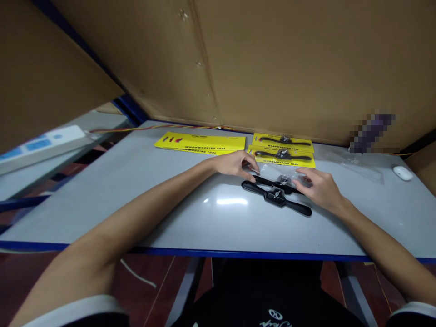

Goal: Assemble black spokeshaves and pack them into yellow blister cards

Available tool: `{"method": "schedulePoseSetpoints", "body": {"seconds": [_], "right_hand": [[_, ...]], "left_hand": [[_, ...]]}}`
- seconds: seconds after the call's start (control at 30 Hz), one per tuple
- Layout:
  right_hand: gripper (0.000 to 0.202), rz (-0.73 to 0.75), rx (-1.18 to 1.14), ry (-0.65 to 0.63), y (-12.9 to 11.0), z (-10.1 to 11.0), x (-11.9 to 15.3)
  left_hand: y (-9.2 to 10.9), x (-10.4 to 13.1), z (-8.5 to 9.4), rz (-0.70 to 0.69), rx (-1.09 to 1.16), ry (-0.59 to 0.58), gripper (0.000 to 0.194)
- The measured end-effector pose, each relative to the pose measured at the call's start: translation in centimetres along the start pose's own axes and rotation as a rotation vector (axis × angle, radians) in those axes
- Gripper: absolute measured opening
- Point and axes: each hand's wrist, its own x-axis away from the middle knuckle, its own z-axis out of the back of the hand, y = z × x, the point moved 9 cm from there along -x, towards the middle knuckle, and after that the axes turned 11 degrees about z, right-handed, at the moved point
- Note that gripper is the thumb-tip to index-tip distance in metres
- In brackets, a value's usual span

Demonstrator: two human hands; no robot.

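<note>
Two black spokeshaves lie at a slant in front of me, each with a silvery screw at its middle. My left hand [236, 164] has its thumb at the left end of the farther spokeshave [283, 185], fingers curled round that end. At the other end, my right hand [322, 186] is bent over the handle, thumb and fingers about it. Clear plastic [272, 171] shows between the hands, just behind this spokeshave; its exact outline is hard to make out. The nearer spokeshave [275, 196] rests on the table, untouched by either hand.
Behind the hands lie two yellow cards with packed spokeshaves [286, 156]. Left of them is a pile of yellow cards [200, 141]. Clear plastic covers [357, 165] and a white mouse-like object [402, 172] lie right. A board wall [272, 68] closes the back; a power strip [44, 143] stands left.
</note>
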Motion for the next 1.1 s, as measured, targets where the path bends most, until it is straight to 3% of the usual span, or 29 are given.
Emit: {"method": "schedulePoseSetpoints", "body": {"seconds": [0.23, 0.47, 0.63, 0.77, 0.87, 1.1], "right_hand": [[0.036, 0.024, 0.006, -0.011, -0.2, 0.2, -0.2], [0.046, -0.019, 0.24, -0.028, 1.6, 0.9, -0.2], [0.042, -0.032, 0.191, -0.089, 2.3, 0.8, 0.0], [0.038, 0.084, 0.125, -0.14, 1.4, 1.2, -0.2], [0.044, 0.145, 0.123, -0.203, 1.0, 1.1, -0.1], [0.062, 0.096, 0.077, -0.287, 1.7, 0.5, 0.2]], "left_hand": [[0.0, 0.4, 0.0, 0.0, -0.024, 0.043, 0.034], [-0.9, 0.3, -0.1, 0.008, -0.026, 0.166, 0.033], [-0.8, 0.2, -0.3, 0.014, -0.052, 0.171, 0.038], [-0.5, 0.3, -0.1, 0.015, -0.056, 0.195, 0.035], [-0.2, 0.6, -0.1, 0.017, -0.063, 0.214, 0.034], [0.0, 0.9, 0.1, 0.026, -0.073, 0.242, 0.037]]}}
